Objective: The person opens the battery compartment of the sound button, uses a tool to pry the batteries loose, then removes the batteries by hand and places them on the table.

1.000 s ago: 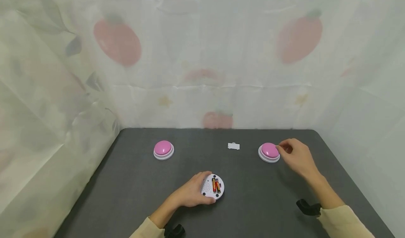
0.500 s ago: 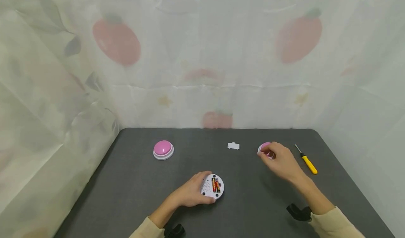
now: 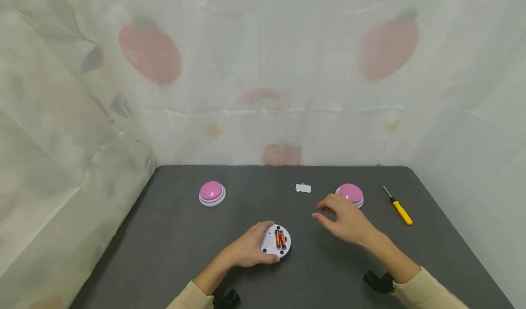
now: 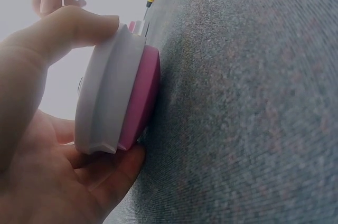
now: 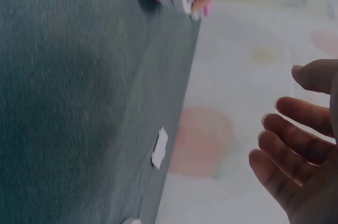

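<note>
Head view: in front of the cover point(image 3: 303, 188), the button point(image 3: 269, 242) is held upturned in the left grip point(image 3: 251, 248); right of the cover, the right grip point(image 3: 344, 218) is empty, loosely parted. Uncovered batteries point(image 3: 280, 239) could be spilled if the button is tilted.

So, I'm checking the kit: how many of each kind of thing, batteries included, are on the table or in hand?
Buttons: 3 (one in the left hand)
Batteries: 2
Cover: 1
Screwdriver: 1
Total: 7
</note>
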Demonstrator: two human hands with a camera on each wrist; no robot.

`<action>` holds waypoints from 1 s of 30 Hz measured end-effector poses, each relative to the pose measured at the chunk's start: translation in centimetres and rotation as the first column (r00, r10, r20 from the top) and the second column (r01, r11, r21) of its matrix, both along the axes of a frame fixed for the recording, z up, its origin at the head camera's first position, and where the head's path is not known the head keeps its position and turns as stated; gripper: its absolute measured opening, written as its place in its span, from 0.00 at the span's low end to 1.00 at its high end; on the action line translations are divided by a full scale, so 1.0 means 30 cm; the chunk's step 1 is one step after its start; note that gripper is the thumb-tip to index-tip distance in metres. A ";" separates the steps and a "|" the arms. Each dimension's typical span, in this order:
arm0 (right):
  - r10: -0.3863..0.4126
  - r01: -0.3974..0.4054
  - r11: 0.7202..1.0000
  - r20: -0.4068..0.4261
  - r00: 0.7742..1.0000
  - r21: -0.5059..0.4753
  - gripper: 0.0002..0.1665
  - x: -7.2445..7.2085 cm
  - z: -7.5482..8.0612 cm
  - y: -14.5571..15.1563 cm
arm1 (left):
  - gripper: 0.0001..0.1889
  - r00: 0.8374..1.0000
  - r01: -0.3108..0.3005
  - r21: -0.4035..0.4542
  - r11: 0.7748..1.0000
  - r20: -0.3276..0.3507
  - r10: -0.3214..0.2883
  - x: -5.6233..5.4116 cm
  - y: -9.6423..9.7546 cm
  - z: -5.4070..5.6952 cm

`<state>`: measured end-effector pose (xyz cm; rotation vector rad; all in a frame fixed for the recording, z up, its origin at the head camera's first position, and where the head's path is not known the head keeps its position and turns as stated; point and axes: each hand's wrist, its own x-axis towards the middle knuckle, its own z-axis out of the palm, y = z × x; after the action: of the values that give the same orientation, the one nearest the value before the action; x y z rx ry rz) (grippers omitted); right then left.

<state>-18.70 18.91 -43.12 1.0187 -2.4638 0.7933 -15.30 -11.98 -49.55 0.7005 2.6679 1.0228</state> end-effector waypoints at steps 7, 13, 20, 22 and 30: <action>0.065 -0.065 0.997 -0.001 0.998 0.036 0.10 0.033 -0.029 -0.054 | 0.49 1.000 -0.005 0.009 1.000 0.005 0.005 0.003 0.004 0.002; 0.129 -0.129 0.989 0.010 0.992 0.074 0.12 0.054 -0.058 -0.101 | 0.49 1.000 -0.004 0.006 1.000 0.002 0.003 0.005 0.008 0.004; 0.189 -0.200 0.975 0.110 0.976 0.095 0.15 0.074 -0.092 -0.154 | 0.48 1.000 0.002 0.000 1.000 0.017 -0.002 0.006 0.009 0.007; 0.191 -0.205 0.973 0.133 0.973 0.105 0.16 0.078 -0.104 -0.167 | 0.48 1.000 0.004 0.002 1.000 0.022 -0.004 0.007 0.011 0.008; 0.156 -0.177 0.975 0.155 0.976 0.136 0.17 0.089 -0.149 -0.199 | 0.49 1.000 0.011 -0.003 1.000 0.029 -0.011 0.008 0.015 0.003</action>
<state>-16.03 12.94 -47.60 1.2783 -2.6182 0.7664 -15.07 -11.53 -49.45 0.6935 2.6376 1.0185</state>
